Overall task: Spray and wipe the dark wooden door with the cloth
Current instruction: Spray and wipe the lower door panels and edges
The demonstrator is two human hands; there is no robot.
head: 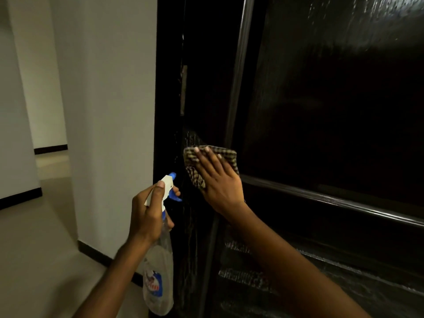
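The dark wooden door (321, 106) fills the right of the view, glossy, with raised mouldings and wet streaks near its left edge. My right hand (218, 177) presses a checked brown cloth (195, 166) flat against the door's left stile, fingers straight and spread. My left hand (149, 214) grips the neck of a clear spray bottle (159, 271) with a white and blue trigger head, held upright just left of the door edge, a finger on the blue trigger. The nozzle points toward the door.
A white wall (110, 111) with a dark skirting board stands left of the door frame. A pale tiled floor (34, 260) runs back into a corridor at the left.
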